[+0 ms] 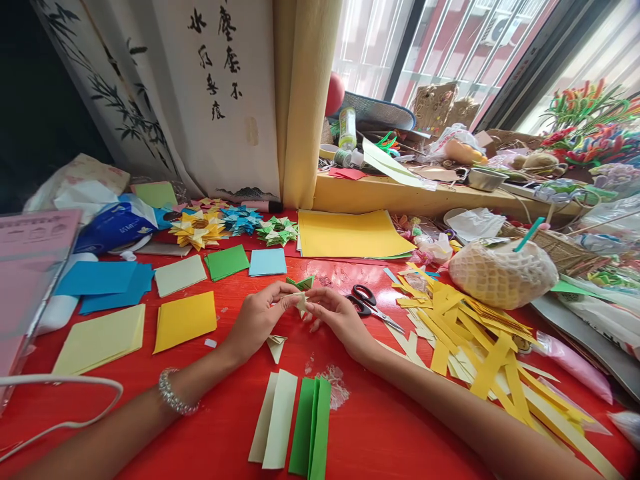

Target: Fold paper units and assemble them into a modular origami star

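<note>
Centrally, above red counter point(350, 427) beside black-handled scissors point(367, 301): left hand point(257, 319) and right hand point(337, 317), fingers of both pinched shut on small pale folded paper piece point(301, 302); behind, hanging scroll point(220, 80) with brushed black characters, illegible to me.

Red table point(390, 427) — paper squares point(184, 320), cream and green strips point(295, 427), scissors point(373, 303), yellow strip pile point(475, 333) lie on it.

You're at a home craft table by a window: a red tabletop point(380, 427) strewn with coloured paper squares point(185, 320), paper strips point(480, 340), scissors point(373, 305), folded paper stars point(199, 229), a cluttered windowsill point(400, 193), and a calligraphy curtain point(210, 87).
</note>
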`<state>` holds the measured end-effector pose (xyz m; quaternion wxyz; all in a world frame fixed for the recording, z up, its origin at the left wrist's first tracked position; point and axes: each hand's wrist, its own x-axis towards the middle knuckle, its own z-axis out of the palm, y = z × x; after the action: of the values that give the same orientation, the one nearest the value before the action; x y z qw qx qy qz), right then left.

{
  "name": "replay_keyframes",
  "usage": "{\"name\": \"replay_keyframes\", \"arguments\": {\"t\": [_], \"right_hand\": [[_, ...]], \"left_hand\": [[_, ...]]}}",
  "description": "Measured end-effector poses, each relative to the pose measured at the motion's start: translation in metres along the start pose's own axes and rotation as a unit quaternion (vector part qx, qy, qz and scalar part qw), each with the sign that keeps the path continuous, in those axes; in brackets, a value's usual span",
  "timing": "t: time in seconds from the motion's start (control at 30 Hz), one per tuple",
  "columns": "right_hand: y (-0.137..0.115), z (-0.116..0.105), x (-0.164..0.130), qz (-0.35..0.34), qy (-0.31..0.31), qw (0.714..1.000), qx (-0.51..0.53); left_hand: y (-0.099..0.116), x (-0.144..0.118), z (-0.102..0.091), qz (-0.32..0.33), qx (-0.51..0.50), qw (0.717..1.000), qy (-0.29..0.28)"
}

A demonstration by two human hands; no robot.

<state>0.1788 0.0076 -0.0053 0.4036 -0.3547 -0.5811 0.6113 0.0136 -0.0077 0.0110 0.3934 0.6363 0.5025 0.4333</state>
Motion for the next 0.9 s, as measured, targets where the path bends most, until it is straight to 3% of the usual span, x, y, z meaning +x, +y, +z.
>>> {"name": "replay_keyframes", "arguments": {"t": [0.1, 0.23, 0.37, 0.73, 0.9], "right_hand": [[-0.0001, -0.0002, -0.0003, 0.011, -0.047, 0.999, -0.020], [-0.0013, -0.0012, -0.0010, 0.007, -0.070, 0.997, -0.029], [-0.0010, -0.0023, -0.0007, 0.004, -0.057, 0.998, -0.038], [0.0010, -0.0021, -0.0011, -0.001, -0.026, 0.998, -0.056], [0.0000, -0.0006, -0.0041, -0.016, -0.015, 0.995, -0.097]], "left_hand": [[-0.0015, 0.0025, 0.0004, -0.004, -0.049, 0.999, -0.007], [0.0005, 0.0043, 0.0000, 0.027, -0.034, 0.999, -0.010], [0.0014, 0.0041, 0.0000, 0.034, -0.007, 0.999, -0.015], [0.0005, -0.0017, 0.0018, -0.033, 0.030, 0.998, -0.044], [0.0071, -0.0022, 0.0013, -0.006, 0.058, 0.998, -0.037]]}}
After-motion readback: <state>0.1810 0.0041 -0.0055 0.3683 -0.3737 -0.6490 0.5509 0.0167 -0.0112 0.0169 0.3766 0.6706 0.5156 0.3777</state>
